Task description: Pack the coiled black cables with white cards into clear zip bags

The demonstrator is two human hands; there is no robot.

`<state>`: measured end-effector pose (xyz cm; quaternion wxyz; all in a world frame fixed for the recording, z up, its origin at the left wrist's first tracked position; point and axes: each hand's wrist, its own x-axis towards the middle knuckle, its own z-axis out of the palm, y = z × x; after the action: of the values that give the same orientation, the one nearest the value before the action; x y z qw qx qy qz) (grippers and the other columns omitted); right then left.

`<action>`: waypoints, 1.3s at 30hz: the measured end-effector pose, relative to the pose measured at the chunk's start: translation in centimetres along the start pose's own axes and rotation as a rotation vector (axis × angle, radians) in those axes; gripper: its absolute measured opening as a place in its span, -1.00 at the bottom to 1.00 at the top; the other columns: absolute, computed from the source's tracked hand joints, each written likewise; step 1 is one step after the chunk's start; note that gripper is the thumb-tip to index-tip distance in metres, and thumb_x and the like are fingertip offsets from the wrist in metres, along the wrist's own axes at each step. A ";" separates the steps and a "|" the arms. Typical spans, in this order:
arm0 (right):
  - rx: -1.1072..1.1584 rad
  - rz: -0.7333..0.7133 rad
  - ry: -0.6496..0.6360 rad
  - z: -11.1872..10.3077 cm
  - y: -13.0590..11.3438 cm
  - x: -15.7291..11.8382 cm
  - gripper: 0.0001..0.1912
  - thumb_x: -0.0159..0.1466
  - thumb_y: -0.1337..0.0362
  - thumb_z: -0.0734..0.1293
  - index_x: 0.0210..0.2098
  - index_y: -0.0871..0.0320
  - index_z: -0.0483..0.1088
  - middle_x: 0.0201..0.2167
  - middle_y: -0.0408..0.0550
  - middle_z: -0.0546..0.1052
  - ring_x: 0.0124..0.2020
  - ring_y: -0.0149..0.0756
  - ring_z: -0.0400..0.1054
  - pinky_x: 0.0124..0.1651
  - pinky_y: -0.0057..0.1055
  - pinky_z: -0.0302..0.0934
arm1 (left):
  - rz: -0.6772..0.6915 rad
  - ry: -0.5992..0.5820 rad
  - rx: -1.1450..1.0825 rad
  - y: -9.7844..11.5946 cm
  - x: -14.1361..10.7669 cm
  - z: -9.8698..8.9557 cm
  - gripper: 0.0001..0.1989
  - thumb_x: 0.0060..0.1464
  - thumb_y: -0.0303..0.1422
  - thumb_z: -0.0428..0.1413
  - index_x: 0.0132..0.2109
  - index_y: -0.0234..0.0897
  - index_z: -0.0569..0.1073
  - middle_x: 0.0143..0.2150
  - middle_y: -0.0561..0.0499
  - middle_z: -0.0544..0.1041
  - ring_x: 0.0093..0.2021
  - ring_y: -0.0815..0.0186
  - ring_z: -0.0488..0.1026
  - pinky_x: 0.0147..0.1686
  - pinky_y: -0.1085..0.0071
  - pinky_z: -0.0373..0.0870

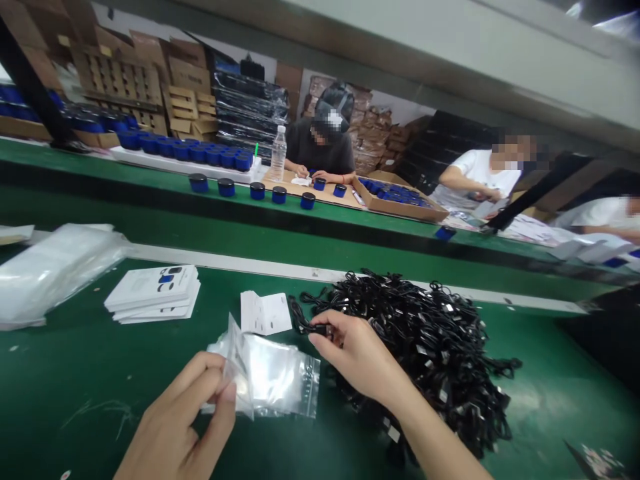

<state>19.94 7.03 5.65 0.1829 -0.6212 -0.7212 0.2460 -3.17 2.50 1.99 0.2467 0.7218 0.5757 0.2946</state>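
Note:
My left hand (187,413) pinches the edge of a clear plastic bag (239,373), lifted at the left side of a stack of clear zip bags (280,377). My right hand (357,353) has its thumb and fingers closed on a small bundled black cable (301,320), at the left edge of a large heap of black cables (425,333). Just behind the bags lies a folded white leaflet (265,313), left of the held cable.
A stack of printed leaflets (153,293) and a pile of plastic bags (55,267) lie at left. Beyond, blue jars with black lids (227,187) stand on a green ledge (165,200). Several people sit behind it, near a water bottle (279,157) and a cardboard tray (400,208).

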 end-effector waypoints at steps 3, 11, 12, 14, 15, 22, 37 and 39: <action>0.315 -0.004 0.015 1.0 -1.1 -2.5 -0.84 0.23 0.33 0.29 -0.20 0.12 0.47 -0.50 -0.18 0.46 -0.49 -0.36 0.32 -0.44 -0.49 0.18 | -0.011 0.010 -0.008 0.5 0.4 0.0 -0.64 0.24 -0.13 -0.15 -0.46 -0.17 0.26 -0.37 0.14 0.37 -0.63 0.49 0.28 -0.58 0.54 0.22; 0.355 -0.051 -0.231 3.1 -3.2 -5.1 -0.77 0.11 0.45 0.26 -0.29 0.16 0.51 -0.41 -0.08 0.49 -0.47 -0.33 0.37 -0.44 -0.49 0.20 | 0.203 0.017 0.063 -0.3 0.2 0.5 -0.81 0.28 -0.31 -0.13 -0.33 -0.17 0.26 -0.31 0.11 0.32 -0.43 0.48 0.42 -0.44 0.64 0.31; 0.339 -0.060 -0.227 3.2 -3.1 -5.0 -0.77 0.11 0.45 0.25 -0.30 0.17 0.50 -0.42 -0.07 0.49 -0.47 -0.32 0.36 -0.43 -0.48 0.19 | 0.229 0.039 0.092 -0.2 0.1 0.5 -0.82 0.27 -0.32 -0.12 -0.31 -0.17 0.28 -0.28 0.09 0.32 -0.41 0.48 0.42 -0.43 0.64 0.32; 0.372 -0.040 -0.203 3.6 -2.7 -4.9 -0.79 0.12 0.43 0.26 -0.30 0.15 0.49 -0.42 -0.09 0.47 -0.47 -0.34 0.33 -0.43 -0.48 0.16 | 0.286 0.083 0.153 -0.1 -0.1 0.7 -0.84 0.25 -0.35 -0.11 -0.29 -0.18 0.31 -0.22 0.05 0.31 -0.37 0.47 0.44 -0.39 0.62 0.34; 0.430 -0.005 -0.193 3.8 -2.4 -4.8 -0.82 0.14 0.39 0.26 -0.30 0.14 0.48 -0.45 -0.12 0.44 -0.49 -0.37 0.30 -0.44 -0.49 0.13 | 0.304 0.094 0.176 0.0 -0.2 0.8 -0.84 0.24 -0.36 -0.11 -0.30 -0.18 0.32 -0.19 0.03 0.30 -0.34 0.45 0.44 -0.36 0.60 0.34; 1.049 0.227 -0.302 6.7 -1.5 -4.2 -0.75 0.18 0.12 0.30 -0.31 0.19 0.41 -0.64 -0.27 0.27 -0.67 -0.52 0.03 -0.60 -0.56 -0.07 | 0.317 0.146 0.262 0.6 -0.8 1.8 -0.80 0.22 -0.37 -0.11 -0.37 -0.17 0.32 -0.06 -0.01 0.30 -0.26 0.41 0.44 -0.33 0.53 0.36; 0.636 -0.189 0.182 8.3 -1.7 -5.2 -0.67 0.21 0.47 0.25 -0.07 0.13 0.48 -0.40 -0.08 0.57 -0.41 -0.34 0.46 -0.31 -0.50 0.34 | 0.379 0.170 0.293 0.5 -0.9 2.5 -0.89 0.19 -0.42 -0.08 -0.21 -0.18 0.33 -0.04 -0.07 0.25 -0.22 0.36 0.45 -0.31 0.53 0.44; 0.497 -0.214 0.366 9.0 -1.7 -5.4 -0.75 0.24 0.45 0.28 -0.12 0.16 0.48 -0.41 -0.06 0.57 -0.43 -0.33 0.46 -0.34 -0.49 0.33 | 0.319 0.166 0.264 0.7 -1.0 2.7 -0.88 0.20 -0.40 -0.10 -0.25 -0.18 0.31 -0.06 -0.06 0.27 -0.22 0.33 0.45 -0.30 0.48 0.45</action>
<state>14.33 0.38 -0.42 0.4804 -0.5122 -0.6554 0.2781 -0.94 1.36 0.47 0.0522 0.8029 0.5062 0.3104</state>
